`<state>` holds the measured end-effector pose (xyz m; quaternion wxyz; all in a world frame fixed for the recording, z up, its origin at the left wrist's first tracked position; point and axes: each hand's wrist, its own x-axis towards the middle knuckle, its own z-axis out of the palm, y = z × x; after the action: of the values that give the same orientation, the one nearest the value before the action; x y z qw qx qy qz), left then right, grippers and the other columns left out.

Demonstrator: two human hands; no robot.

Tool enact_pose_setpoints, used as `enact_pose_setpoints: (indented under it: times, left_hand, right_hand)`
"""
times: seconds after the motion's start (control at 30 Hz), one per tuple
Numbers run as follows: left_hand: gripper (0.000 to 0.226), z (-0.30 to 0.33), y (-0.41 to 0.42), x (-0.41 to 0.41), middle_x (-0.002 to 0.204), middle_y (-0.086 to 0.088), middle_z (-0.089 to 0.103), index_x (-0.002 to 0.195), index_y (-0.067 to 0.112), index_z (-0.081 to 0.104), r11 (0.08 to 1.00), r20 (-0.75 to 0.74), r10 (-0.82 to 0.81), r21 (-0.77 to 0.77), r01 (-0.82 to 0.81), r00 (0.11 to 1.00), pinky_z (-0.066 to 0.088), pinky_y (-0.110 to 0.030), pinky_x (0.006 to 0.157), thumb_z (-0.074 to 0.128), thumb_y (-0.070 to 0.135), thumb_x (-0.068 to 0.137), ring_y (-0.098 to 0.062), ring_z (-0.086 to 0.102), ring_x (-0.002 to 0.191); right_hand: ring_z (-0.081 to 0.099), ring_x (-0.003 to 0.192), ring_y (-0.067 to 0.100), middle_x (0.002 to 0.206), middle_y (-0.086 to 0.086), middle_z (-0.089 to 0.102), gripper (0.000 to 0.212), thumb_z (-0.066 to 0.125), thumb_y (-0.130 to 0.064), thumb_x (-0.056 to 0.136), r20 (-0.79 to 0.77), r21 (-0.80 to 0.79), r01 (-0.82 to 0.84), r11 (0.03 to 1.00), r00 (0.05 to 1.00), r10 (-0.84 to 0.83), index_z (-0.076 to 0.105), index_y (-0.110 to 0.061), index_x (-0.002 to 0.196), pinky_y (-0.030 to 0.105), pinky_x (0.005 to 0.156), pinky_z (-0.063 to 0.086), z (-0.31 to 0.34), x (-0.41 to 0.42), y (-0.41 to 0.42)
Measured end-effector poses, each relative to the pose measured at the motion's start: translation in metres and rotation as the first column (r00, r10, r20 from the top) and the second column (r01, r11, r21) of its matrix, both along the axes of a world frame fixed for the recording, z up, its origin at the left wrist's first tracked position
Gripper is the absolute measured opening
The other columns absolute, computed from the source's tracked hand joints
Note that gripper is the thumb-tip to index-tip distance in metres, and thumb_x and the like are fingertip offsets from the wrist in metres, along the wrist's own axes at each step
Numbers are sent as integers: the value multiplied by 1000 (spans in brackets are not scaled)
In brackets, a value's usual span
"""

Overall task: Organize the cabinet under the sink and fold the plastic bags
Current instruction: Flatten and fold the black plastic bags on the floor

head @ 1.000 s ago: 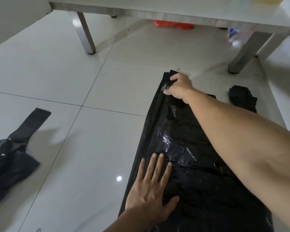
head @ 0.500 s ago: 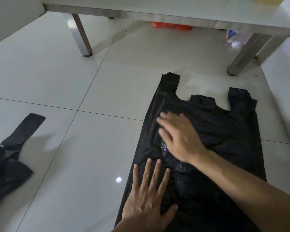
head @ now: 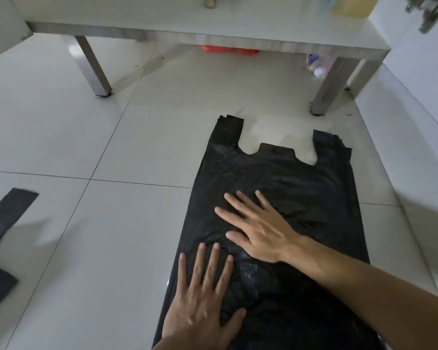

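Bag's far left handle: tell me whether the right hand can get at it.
Probably yes: the right hand lies flat on the black bag, and bare bag leads up to the handle.

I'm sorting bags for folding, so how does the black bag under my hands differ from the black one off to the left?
The bag under the hands lies spread flat on the floor, handles pointing toward the table; the bag at the left is bunched and crumpled, with one strap sticking out. The left hand and right hand press the first flat; nothing touches the second. Both are black plastic.
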<state>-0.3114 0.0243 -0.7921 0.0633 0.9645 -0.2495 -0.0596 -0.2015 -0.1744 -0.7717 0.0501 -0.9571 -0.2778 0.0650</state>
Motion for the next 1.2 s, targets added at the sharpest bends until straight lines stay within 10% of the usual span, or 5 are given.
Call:
enact_pose_setpoints:
  times: [0.23, 0.5, 0.7, 0.97, 1.2]
  left_hand:
    - [95, 0, 2, -3, 156, -18, 26, 148, 25, 37, 999, 10, -37, -18, 37, 999, 23, -67, 106, 48, 79, 71, -44, 23, 142]
    - [106, 1, 1, 2, 154, -19, 30, 145, 30, 40, 997, -1, -58, -43, 58, 998, 24, -70, 104, 49, 89, 58, -45, 26, 141]
    - [109, 3, 0, 0, 153, -19, 32, 143, 27, 44, 997, 4, -64, -35, 65, 998, 25, -70, 104, 50, 91, 56, -44, 28, 141]
    - [112, 0, -2, 2, 152, -20, 33, 141, 27, 48, 996, 4, -75, -45, 75, 997, 25, -70, 105, 55, 90, 48, -43, 30, 140]
    - [109, 3, -3, 0, 154, -19, 30, 142, 25, 46, 997, 0, -81, -19, 81, 997, 23, -70, 106, 56, 87, 53, -43, 26, 142]
  right_hand:
    - [-7, 150, 25, 164, -3, -7, 63, 6, -62, 96, -43, -163, 430, 888, 896, -442, -1, -39, 154, 54, 120, -2, 4, 89, -68]
    - [-3, 151, 21, 164, -2, 1, 66, 17, -69, 94, -36, -94, 98, 991, 994, -102, 8, -42, 153, 52, 120, -2, -11, -15, -55]
    - [-7, 150, 27, 164, -2, -7, 69, 4, -67, 92, -27, -201, 585, 786, 798, -602, -5, -38, 153, 55, 120, -1, 5, 63, -147]
    - [0, 151, 25, 164, -1, 3, 71, 18, -72, 92, 5, -64, 273, 960, 962, -273, 8, -39, 155, 56, 119, 3, -18, -63, -90]
    - [-11, 150, 24, 163, -5, -12, 70, 4, -73, 90, -66, -214, 654, 726, 732, -678, -8, -43, 152, 59, 118, -1, -8, 30, -183]
